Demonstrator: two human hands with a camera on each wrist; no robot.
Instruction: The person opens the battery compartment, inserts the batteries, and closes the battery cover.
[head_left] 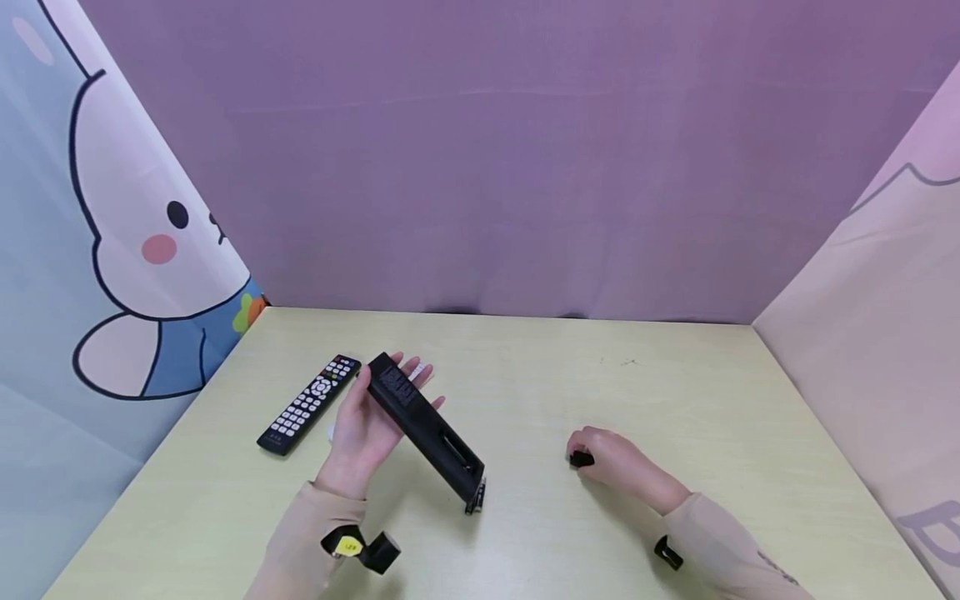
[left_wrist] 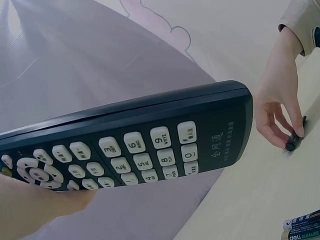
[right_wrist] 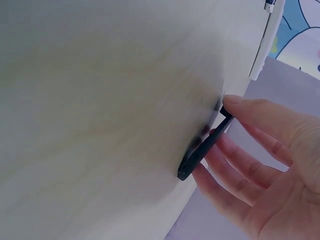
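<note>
In the head view my left hand (head_left: 365,433) grips a black remote control (head_left: 422,423), tilted, with its back up and an uncovered battery recess near the lower end. Its white-buttoned front faces the left wrist camera. My right hand (head_left: 618,461) pinches a small black battery cover (head_left: 581,459) between thumb and fingers, low over the tabletop. In the right wrist view the cover (right_wrist: 202,150) is seen edge-on; whether it touches the table I cannot tell. A pair of batteries (left_wrist: 302,229) lies on the table, partly hidden by the remote in the head view.
A second black remote (head_left: 309,405) lies face up on the table (head_left: 525,392), left of my left hand. Some white object (head_left: 420,372) shows behind the left fingers, mostly hidden. Purple cloth (head_left: 495,167) stands along the back edge, with printed cloths at both sides.
</note>
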